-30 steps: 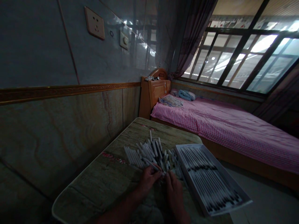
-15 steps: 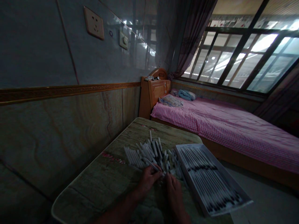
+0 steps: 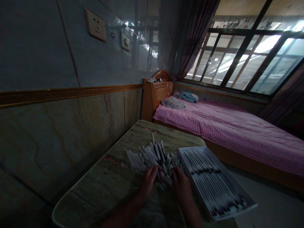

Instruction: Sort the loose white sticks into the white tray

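A loose pile of white and dark pen-like sticks [image 3: 152, 153] lies on the marbled table [image 3: 99, 186]. At the pile's near edge, my left hand [image 3: 149, 180] has its fingers closed on something too blurred to make out. My right hand [image 3: 179, 180] is a little to the right, its fingers bent together at the pile's near right side; what they hold, if anything, is hidden. Slim white pieces show between the two hands. Right of my right hand is a white tray [image 3: 198, 193] filled with two rows of pens [image 3: 213, 180] with dark ends.
A tiled wall [image 3: 95, 126] with a socket [image 3: 95, 24] runs along the left. Beyond the table stands a bed [image 3: 213, 120] with a pink checked sheet and a wooden headboard [image 3: 159, 91]. A window [image 3: 242, 60] is at the upper right.
My hands have moved apart. The right hand has shifted right and slightly up, and the left has turned more upright. The slanted stick at my left fingers no longer shows there.
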The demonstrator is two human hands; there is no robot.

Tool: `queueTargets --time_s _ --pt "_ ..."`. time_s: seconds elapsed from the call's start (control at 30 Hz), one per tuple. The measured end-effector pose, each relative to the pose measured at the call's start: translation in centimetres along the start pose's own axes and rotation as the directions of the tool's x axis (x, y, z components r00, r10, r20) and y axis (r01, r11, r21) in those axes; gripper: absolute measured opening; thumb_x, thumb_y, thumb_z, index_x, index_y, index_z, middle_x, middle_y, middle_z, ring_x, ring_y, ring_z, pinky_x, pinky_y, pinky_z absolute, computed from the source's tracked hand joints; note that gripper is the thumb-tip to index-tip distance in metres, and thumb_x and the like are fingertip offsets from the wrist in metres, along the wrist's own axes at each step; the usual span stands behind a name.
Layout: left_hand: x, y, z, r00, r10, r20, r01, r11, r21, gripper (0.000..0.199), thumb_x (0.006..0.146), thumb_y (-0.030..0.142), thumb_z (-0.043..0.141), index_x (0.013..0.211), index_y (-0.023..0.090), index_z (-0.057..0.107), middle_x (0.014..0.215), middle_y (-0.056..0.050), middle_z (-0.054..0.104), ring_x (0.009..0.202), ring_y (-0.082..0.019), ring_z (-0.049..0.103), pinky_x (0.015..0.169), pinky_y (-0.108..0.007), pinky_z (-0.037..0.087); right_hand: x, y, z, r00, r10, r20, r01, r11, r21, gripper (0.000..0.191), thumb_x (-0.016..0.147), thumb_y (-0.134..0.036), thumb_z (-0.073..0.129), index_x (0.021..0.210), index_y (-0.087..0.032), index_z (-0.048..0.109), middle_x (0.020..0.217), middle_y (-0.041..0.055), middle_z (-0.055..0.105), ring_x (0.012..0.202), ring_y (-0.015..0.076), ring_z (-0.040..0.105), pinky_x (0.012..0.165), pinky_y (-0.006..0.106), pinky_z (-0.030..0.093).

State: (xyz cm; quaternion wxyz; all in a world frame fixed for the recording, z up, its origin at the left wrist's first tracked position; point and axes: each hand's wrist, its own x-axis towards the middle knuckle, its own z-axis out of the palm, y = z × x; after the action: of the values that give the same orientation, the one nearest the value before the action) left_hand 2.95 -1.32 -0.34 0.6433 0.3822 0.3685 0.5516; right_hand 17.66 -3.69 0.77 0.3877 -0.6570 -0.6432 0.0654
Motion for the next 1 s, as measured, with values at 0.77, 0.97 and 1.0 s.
queueTargets --time_s 0.77,0.97,1.0 --pt "0.5 -2.0 -0.9 0.989 0.145 0.035 -0.139 0.81 0.569 0.033 0.079 0.033 0.048 0.1 0.018 0.07 0.107 -0.011 0.073 0.104 -0.026 0.064 0.097 -0.038 0.044 6.2 0.8 0.1 0.905 0.16 0.394 0.15 0.746 -0.648 0.034 0.086 -0.007 0.042 0.11 -0.019 0.063 0.112 0.013 0.061 0.102 0.0234 0.06 0.072 0.026 0.043" --pt "0.4 -1.8 -1.0 0.986 0.161 0.049 -0.159 0.792 0.589 0.034 0.084 0.037 0.044 0.097 0.019 0.07 0.104 -0.011 0.073 0.101 -0.026 0.065 0.093 -0.036 0.046 6.4 1.2 0.1 0.9 0.112 0.421 0.193 0.763 -0.616 0.031 0.086 -0.008 0.043 0.105 -0.018 0.065 0.108 0.0123 0.063 0.099 0.023 0.06 0.073 0.027 0.043" --pt "0.5 -1.8 -0.9 0.986 0.157 0.048 -0.155 0.79 0.593 0.035 0.084 0.038 0.043 0.097 0.019 0.069 0.103 -0.011 0.073 0.1 -0.026 0.065 0.093 -0.036 0.046 6.2 1.2 0.1 0.9 0.102 0.423 0.199 0.769 -0.608 0.031 0.086 -0.009 0.043 0.105 -0.018 0.066 0.108 0.0124 0.063 0.099 0.0235 0.06 0.073 0.027 0.043"
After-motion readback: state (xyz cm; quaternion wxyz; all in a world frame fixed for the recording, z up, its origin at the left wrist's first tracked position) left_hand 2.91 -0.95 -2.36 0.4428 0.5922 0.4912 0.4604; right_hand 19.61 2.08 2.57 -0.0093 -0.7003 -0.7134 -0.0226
